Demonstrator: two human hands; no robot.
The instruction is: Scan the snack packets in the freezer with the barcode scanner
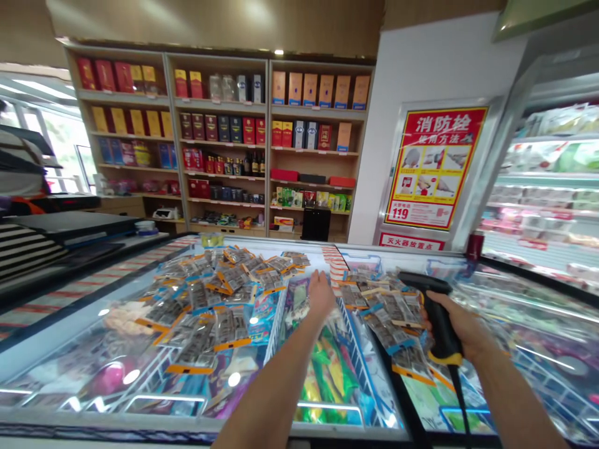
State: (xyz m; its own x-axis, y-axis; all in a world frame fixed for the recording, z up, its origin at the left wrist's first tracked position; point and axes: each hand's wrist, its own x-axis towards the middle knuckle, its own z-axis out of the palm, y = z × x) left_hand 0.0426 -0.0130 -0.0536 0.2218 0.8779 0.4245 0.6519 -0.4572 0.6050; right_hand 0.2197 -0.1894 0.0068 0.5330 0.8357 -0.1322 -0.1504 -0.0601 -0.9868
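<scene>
My right hand (456,324) is wrapped round the handle of a black and yellow barcode scanner (442,318), its head pointing left and its cable hanging down. Below and left of the scanner, small clear-and-orange packets (393,318) lie on the freezer's glass lid. My left hand (321,294) reaches forward over the middle of the lid, fingers curled together; what they hold, if anything, is hidden. To its left spreads a larger pile of similar packets (229,274), with orange and blue edges and dark contents.
Under the glass lid (140,368), white wire baskets (355,349) hold bagged frozen goods (325,368). Shelves of boxed bottles (219,128) stand behind. A red poster (435,168) hangs on the wall. At right is a lit display fridge (547,193); at left, a dark counter (70,227).
</scene>
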